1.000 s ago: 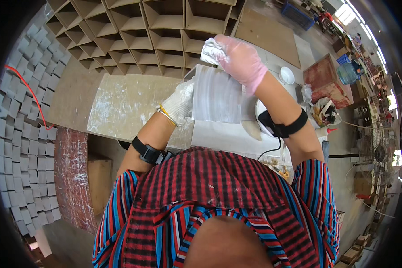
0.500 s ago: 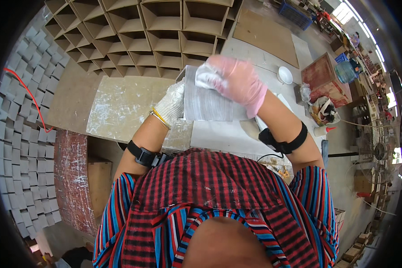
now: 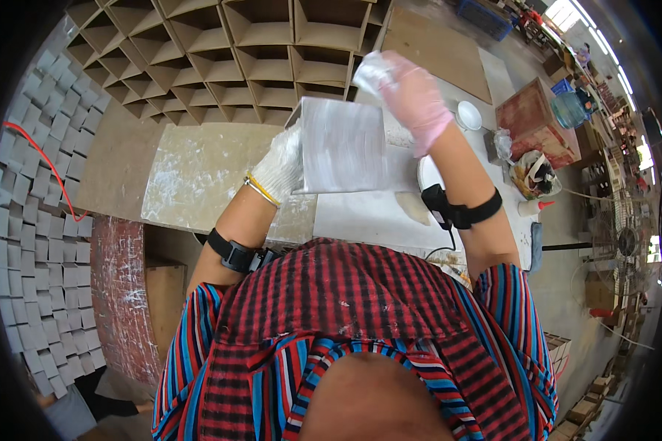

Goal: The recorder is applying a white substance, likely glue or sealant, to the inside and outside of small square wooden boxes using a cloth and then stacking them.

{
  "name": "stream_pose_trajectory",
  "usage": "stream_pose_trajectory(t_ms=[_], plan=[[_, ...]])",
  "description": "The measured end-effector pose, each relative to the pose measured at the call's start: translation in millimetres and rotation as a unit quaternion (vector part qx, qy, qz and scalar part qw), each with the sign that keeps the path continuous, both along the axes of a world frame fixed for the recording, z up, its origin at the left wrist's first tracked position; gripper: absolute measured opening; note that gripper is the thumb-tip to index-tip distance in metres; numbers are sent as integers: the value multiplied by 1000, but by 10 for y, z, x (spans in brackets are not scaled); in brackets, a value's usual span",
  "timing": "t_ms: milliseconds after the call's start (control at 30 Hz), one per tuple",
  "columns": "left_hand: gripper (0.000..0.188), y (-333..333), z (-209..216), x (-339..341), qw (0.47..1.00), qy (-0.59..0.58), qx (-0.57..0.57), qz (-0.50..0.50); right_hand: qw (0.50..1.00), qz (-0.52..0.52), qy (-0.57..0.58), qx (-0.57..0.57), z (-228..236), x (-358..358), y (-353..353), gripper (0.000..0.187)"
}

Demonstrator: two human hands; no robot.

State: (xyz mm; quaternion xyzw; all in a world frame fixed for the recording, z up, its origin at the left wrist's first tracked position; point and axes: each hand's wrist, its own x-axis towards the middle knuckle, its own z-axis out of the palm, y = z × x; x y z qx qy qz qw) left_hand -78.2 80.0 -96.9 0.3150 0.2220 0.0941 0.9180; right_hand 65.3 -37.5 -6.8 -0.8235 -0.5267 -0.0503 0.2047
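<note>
My left hand (image 3: 283, 158), in a white knit glove, grips a box (image 3: 344, 145) by its left side; its fingers are partly hidden there. Whitish-grey streaks cover the box's upward face, and its open end faces left. Beyond the box's right edge, clear of it, my right hand (image 3: 418, 106) is raised in a pink glove. A crumpled white cloth (image 3: 374, 73) is pinched in its fingers. Below that wrist, a white round dish (image 3: 428, 173) shows partly behind my forearm.
Brown compartment boxes (image 3: 268, 62) stand at the far edge of the worktable (image 3: 198, 176). To the right are a white bowl (image 3: 468, 115), a reddish crate (image 3: 529, 121) and a red-tipped squeeze bottle (image 3: 529, 208). Small pale boxes (image 3: 44, 242) pile up at left, crossed by a red hose (image 3: 48, 158).
My right hand has lifted off the box face and moved up and right, taking the white cloth along. My left hand and the box have stayed nearly in place.
</note>
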Motion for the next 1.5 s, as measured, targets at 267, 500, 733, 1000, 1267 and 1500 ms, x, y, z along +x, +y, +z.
stream_pose_trajectory(t_ms=[267, 500, 733, 1000, 1267, 1500], plan=[[37, 54, 209, 183, 992, -60, -51, 97, 979, 133, 28, 150, -62, -83, 142, 32], [47, 237, 178, 134, 993, -88, 7, 72, 946, 249, -7, 206, -36, -532, -117, 20], [52, 98, 99, 206, 991, -114, -31, 69, 876, 251, -309, 272, -118, -581, 49, 26], [57, 58, 221, 59, 993, -83, -51, 65, 908, 154, -108, 375, 34, -207, 89, 18], [56, 18, 220, 15, 990, -84, -52, 99, 884, 236, -323, 241, -128, -299, -102, 15], [51, 74, 138, -9, 989, -90, -43, 114, 907, 159, -300, 249, -144, -260, -237, 17]])
